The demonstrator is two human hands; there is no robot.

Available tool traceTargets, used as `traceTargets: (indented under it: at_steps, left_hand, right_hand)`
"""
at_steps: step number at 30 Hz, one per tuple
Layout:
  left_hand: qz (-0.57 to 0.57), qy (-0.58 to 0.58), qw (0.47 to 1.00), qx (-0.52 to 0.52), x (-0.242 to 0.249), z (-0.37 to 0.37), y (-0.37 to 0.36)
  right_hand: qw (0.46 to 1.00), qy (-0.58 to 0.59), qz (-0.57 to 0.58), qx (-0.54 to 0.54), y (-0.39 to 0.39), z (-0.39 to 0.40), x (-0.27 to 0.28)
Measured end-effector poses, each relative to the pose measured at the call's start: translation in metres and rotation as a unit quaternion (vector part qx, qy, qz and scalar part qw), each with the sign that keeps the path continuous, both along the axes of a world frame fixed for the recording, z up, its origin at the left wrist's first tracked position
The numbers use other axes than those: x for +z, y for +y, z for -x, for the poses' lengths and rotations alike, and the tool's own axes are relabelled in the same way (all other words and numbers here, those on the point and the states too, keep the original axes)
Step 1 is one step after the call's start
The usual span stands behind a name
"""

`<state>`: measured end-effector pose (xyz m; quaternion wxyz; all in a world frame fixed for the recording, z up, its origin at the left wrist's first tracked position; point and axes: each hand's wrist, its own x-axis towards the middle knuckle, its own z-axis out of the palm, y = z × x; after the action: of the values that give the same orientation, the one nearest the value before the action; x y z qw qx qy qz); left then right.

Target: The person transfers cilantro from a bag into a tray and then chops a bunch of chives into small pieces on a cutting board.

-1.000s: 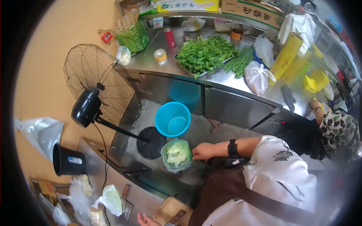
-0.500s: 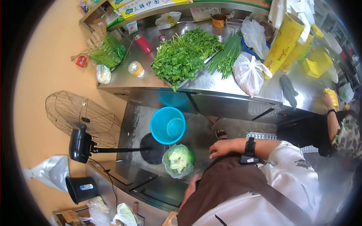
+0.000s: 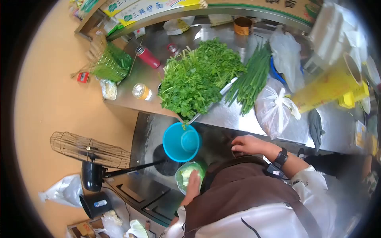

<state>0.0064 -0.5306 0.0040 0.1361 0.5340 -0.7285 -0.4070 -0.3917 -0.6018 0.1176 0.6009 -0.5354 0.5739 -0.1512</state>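
Observation:
My left hand (image 3: 193, 187) is stretched out with its fingers extended, in front of a clear bag of pale green leafy vegetable (image 3: 183, 177) on the floor. It looks empty. My right hand (image 3: 249, 145), with a black watch on its wrist, hangs before the counter edge, its fingers loosely curled and nothing visible in them. A blue bucket (image 3: 181, 142) stands just beyond the bag. On the steel counter (image 3: 139, 77) lie a heap of leafy green herbs (image 3: 194, 79), a bundle of long green stalks (image 3: 254, 77) and a tied plastic bag (image 3: 274, 109).
To the left stand a black fan (image 3: 92, 174) and a black bin (image 3: 95, 204), near a clear bag (image 3: 63, 190). A red bottle (image 3: 147, 56), a jar (image 3: 141, 91) and yellow rolls (image 3: 333, 85) are on the counter. Another person's dark-clothed leg (image 3: 337, 164) shows at right.
The view has shifted, and the counter appears nearer. My left hand has come up from beside the apron to in front of the vegetable bag. My right hand now appears closer to the counter.

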Motion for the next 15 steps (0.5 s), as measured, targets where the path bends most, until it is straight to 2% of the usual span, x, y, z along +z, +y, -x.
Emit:
traceTargets:
  at_steps: [1,3,4,7,10,15]
  left_hand:
    - [-0.126,0.058,0.982,0.132,0.080,0.037,-0.039]
    - [-0.101,0.158,0.946,0.263,0.094,0.046,-0.084]
    - [-0.074,0.227,0.926,0.293,0.096,0.050,-0.109]
    - [-0.003,0.271,0.908,0.319,0.119,0.070,-0.188]
    - [0.059,0.325,0.878,0.348,0.117,0.084,-0.261]
    - [-0.013,0.369,0.869,0.329,0.094,0.092,-0.360]
  right_hand:
    - [0.999,-0.029,0.001,-0.040,-0.007,0.002,-0.003]
    - [0.988,-0.091,0.023,-0.120,-0.024,0.004,-0.013]
    - [0.978,-0.125,0.044,-0.164,-0.034,0.004,-0.023]
    - [0.947,-0.155,0.129,-0.249,-0.068,-0.001,-0.012]
    - [0.920,-0.146,0.191,-0.308,-0.102,-0.005,0.007]
    - [0.891,-0.058,0.253,-0.373,-0.171,-0.019,0.033]
